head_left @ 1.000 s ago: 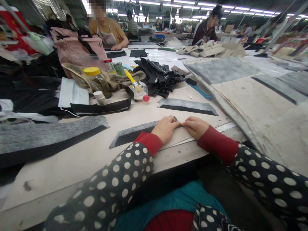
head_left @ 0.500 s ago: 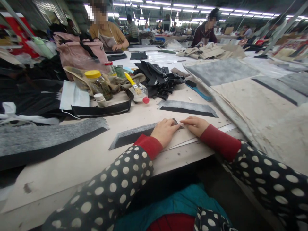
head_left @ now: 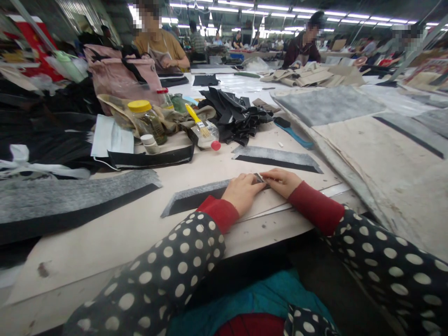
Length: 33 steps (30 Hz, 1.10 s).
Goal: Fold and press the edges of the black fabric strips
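A grey-and-black fabric strip (head_left: 198, 197) lies slantwise on the pale board in front of me. My left hand (head_left: 243, 192) lies over its right part, fingers bent and pressed together at the end of the strip. My right hand (head_left: 283, 182) meets it there from the right, its fingertips closed on the same end. The strip's edge between the fingers is mostly hidden. A similar grey-and-black strip (head_left: 278, 158) lies flat just beyond my hands. Below them, a thin pale straight strip (head_left: 334, 189) runs partly under my right wrist.
A wider grey-and-black piece (head_left: 70, 200) lies at left. Behind stand a yellow-lidded jar (head_left: 149, 123), a small white-capped bottle (head_left: 150, 144), a yellow-handled brush (head_left: 196, 117) on a clear bottle and black scraps (head_left: 231, 114). Layered sheets (head_left: 381, 135) cover the right. Co-workers are beyond.
My right hand has shifted slightly left, closer to my left hand at the strip's end. The whole view has moved a little; the strip remains in place.
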Tool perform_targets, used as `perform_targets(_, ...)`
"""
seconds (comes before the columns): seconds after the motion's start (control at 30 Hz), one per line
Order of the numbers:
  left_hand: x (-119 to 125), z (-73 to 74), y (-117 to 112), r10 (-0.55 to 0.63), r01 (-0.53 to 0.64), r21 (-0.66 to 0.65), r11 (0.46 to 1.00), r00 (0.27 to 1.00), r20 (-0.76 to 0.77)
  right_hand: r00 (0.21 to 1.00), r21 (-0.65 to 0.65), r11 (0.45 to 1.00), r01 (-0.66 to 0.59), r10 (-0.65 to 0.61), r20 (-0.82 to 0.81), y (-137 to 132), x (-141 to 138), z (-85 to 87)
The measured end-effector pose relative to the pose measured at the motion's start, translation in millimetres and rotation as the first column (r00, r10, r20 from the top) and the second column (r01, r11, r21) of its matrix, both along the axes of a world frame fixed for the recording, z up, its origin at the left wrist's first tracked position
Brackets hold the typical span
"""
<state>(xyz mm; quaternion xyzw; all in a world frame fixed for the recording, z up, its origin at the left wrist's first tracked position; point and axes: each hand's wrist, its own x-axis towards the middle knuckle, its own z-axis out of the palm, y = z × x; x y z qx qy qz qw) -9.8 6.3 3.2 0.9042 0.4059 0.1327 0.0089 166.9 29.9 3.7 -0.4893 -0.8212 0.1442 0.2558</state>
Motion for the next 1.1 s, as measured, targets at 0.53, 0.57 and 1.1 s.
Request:
perform_targets(0.53,0,1.2,-1,0.01,-0.01,-0.009,1.0,1.0,0.002,0.98,-0.126,0.986,0.113,-0.089,0.18,-6,-19,17.0)
perform_targets(0.57,0,2.0,-1,0.008,-0.008,-0.017,1.0,1.0,-0.004,0.962,-0.098,0.99,0.102,-0.073,0.263,-7,-23,19.9)
perform_targets(1.1,-3,0.9,0,-0.007,0.008,-0.034,0.999,0.999,0.038,0.988,-0.174,0.977,0.126,-0.108,0.109,9,-18,4.7)
